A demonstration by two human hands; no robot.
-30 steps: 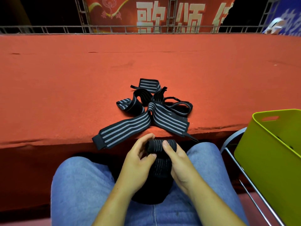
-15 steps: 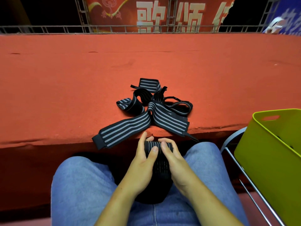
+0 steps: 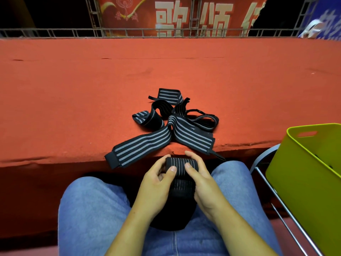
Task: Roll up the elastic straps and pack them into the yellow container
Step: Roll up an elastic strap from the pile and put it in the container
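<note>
Head view: both my hands are in front of me, just below the near edge of the red felt-covered tabletop, over my lap.

My left hand and right hand both grip the partly rolled black elastic strap with grey stripes. Fingers are curled round the roll's ends, both thumbs press on its top face, and the roll lies crosswise between the hands. Its unrolled black tail hangs from the roll down between my blue-jeans thighs.

The loose pile of black-and-grey striped elastic straps sits on the tabletop near the middle of its near edge, tangled and overlapping. One flat strap runs out of the pile toward me and to the left, its black end tab right at the near edge. Another end overhangs the edge just beyond my right hand.

The yellow-green plastic container is off the tabletop, past its near right corner, beside my right thigh, on a grey metal-framed chair. A handle slot shows in its far wall. I can't make out its contents.

Beyond the far edge: grey metal truss rail and red banner with pale characters.
</note>
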